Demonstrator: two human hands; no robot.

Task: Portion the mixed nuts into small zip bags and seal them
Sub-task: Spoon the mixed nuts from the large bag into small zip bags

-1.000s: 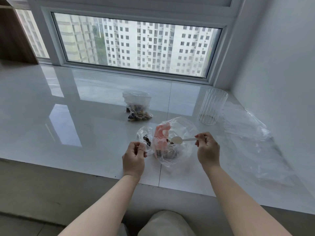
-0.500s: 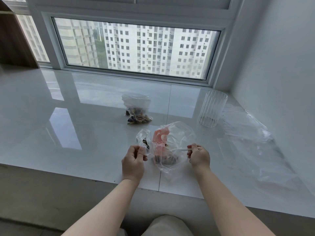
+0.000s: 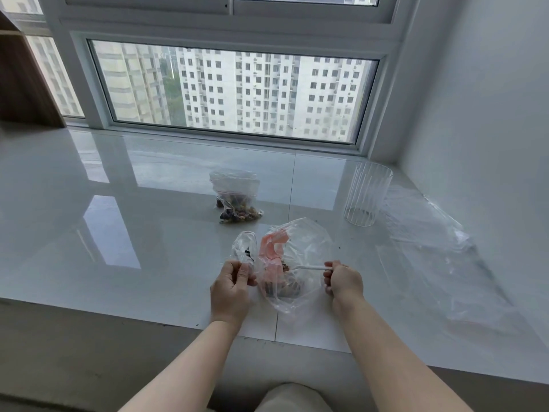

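Pinching fingers (image 3: 243,273) on small zip bag (image 3: 245,248)

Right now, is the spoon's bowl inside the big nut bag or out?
Inside: the white spoon reaches through the big bag's opening; its bowl sits among the nuts.

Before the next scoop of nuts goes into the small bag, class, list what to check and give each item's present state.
1. Small zip bag held: ok, the left hand pinches its edge.
2. Small bag's mouth open enough to take a scoop: cannot tell, the plastic is crumpled.
3. Spoon held: ok, the right hand grips its handle.
4. Spoon loaded: cannot tell, its bowl is inside the big nut bag, behind the plastic.
5. Nuts left in the big bag: ok, a dark heap shows at its bottom.
6. Filled bag out of the way: ok, it lies apart, nearer the window.
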